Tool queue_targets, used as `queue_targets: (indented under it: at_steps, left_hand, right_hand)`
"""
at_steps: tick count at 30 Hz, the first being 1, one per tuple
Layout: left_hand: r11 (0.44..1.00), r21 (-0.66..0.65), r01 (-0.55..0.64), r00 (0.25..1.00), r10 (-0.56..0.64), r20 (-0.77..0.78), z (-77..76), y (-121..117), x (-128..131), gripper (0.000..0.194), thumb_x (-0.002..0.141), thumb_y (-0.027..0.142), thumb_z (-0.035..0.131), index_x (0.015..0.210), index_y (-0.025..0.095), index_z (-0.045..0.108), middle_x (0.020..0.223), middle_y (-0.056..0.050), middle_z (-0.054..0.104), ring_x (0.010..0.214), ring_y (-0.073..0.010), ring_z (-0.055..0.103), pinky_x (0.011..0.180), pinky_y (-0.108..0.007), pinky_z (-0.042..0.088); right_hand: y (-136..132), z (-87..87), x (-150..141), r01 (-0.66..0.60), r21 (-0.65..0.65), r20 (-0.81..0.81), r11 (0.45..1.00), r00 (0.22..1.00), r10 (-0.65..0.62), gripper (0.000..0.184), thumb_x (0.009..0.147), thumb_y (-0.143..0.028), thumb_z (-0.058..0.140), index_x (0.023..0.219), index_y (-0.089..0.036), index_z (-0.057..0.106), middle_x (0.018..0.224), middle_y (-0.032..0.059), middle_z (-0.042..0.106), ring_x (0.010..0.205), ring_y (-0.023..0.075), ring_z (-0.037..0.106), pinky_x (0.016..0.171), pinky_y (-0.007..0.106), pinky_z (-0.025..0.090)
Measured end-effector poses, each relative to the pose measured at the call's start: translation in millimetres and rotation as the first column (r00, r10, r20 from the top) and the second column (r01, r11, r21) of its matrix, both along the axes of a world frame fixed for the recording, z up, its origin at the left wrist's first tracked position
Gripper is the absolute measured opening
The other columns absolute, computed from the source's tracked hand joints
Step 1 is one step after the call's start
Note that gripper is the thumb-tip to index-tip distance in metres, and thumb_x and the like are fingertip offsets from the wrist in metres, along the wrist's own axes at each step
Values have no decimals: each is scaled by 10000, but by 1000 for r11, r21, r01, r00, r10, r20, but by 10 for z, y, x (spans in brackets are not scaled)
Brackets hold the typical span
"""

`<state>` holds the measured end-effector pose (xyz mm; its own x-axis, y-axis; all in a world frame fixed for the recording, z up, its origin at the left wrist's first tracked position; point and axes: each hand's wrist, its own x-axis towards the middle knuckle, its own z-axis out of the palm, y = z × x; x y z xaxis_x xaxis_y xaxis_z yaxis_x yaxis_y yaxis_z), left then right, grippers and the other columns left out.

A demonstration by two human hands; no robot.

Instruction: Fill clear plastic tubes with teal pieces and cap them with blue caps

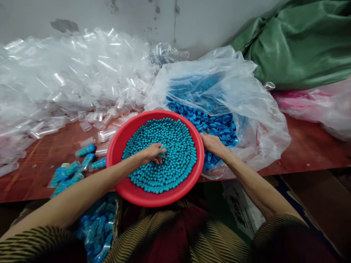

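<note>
A red plastic basin [155, 201] rests at the table's front edge, filled with small round turquoise beads [175, 160]. My left hand [155, 153] is down over the middle of the beads, its fingers curled together, with beads at the fingertips. How many it holds is hidden. On the basin's right side, my right hand [212, 143] is closed at the rim; its fingertips are partly out of sight. Right behind that hand lie many blue plastic caps [219, 128], spilling from a clear plastic bag [255, 120].
Clear plastic tubes [105, 135] are heaped along the left and back. Filled tubes with blue caps [88, 160] lie left of the basin, and more sit in a box [117, 219] below the table [304, 146]. A green sack [301, 47] stands at back right.
</note>
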<state>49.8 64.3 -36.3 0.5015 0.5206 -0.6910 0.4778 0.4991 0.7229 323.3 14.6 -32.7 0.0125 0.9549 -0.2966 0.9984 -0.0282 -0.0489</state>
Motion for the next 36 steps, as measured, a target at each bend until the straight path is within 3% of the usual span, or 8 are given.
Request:
queue_targets:
  at_steps: [7,10,14,19,21,26,30,36]
  left_hand:
    - [996,-85,30,990,-17,143,25,6,-4,365,774,348,611,1070,197,462,643,18,585,444,-101,563,409,-185,411]
    - [993,-110,37,971,-10,238,61,0,-33,415,765,329,636,1119,199,463,686,2,602,513,-111,599,465,-199,444]
    - [985,-173,3,941,55,333,92,8,-28,417,740,329,675,1082,203,472,758,-15,620,630,-137,635,533,-223,465]
    - [975,-221,-1,879,106,464,214,-44,-41,466,702,348,717,1069,203,469,799,-32,629,683,-158,643,555,-234,459]
    - [975,-223,-7,863,119,490,266,-90,-86,461,709,346,712,1073,206,467,822,-33,631,700,-159,649,571,-234,464]
    - [989,-133,-61,885,115,451,325,-214,-261,423,736,369,680,1051,199,454,848,-28,633,669,-147,650,543,-216,448]
    - [991,-24,-135,908,134,398,330,-323,-344,415,750,408,647,1034,192,436,819,-20,628,594,-125,627,490,-199,414]
    - [961,208,-183,928,99,359,294,-456,-302,380,762,409,615,1017,179,451,739,12,596,508,-83,545,439,-192,371]
  right_hand:
    - [44,-17,107,116,80,-245,990,965,-94,280,870,-286,447,1085,-160,574,937,91,688,841,204,643,666,256,447]
    - [56,71,144,268,103,-442,958,875,-197,254,864,-296,424,983,-140,586,767,69,677,635,172,625,581,256,456]
    - [12,329,51,411,154,-648,899,729,-222,370,871,-314,399,1198,-147,439,790,46,670,525,153,588,507,267,463]
    - [-89,596,-321,-26,344,-557,938,799,227,294,889,-240,393,1142,-164,522,1097,91,640,999,207,599,859,328,461]
    - [-101,607,-489,-137,340,-459,931,840,291,267,890,-209,398,1106,-158,547,1135,112,620,1061,218,572,901,333,434]
    - [-50,494,-783,-166,230,-395,959,885,248,270,890,-174,411,1138,-130,508,997,117,654,920,217,616,782,310,459]
    - [-11,300,-876,-106,330,-463,938,848,258,313,908,-197,376,1200,-138,469,1112,129,611,997,220,585,836,338,452]
    - [-73,236,-955,-273,269,-483,924,792,374,386,875,-130,351,1248,-130,451,1090,139,614,1015,222,575,868,380,454]
